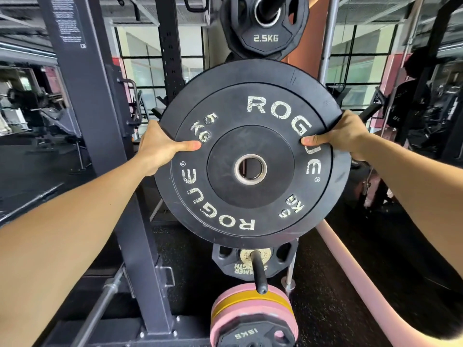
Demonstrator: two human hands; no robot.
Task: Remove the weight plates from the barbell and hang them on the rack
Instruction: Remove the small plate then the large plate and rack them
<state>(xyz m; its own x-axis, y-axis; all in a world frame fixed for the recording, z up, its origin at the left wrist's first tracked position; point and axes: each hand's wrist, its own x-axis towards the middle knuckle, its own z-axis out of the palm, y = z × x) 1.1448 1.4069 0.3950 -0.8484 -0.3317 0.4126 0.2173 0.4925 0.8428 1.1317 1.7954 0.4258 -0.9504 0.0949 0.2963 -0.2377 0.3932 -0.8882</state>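
A black 5 kg bumper plate (250, 196) marked ROGUE fills the middle of the view, held upright in the air in front of the rack. My left hand (160, 146) grips its left edge with the thumb on the face. My right hand (343, 136) grips its right edge the same way. The plate's steel-ringed centre hole (250, 169) is empty. Below it a black storage peg (259, 271) sticks out of the rack toward me, carrying a black grip plate (233, 264). Above, a 2.5 kg plate (265, 38) hangs on an upper peg.
The rack's dark upright post (100, 136) stands left of the plate. A bare barbell shaft (100, 304) runs low at the left. Pink and yellow plates (250, 311) with a 15 kg plate sit at the bottom. A pink padded bar (363, 279) slants along the right.
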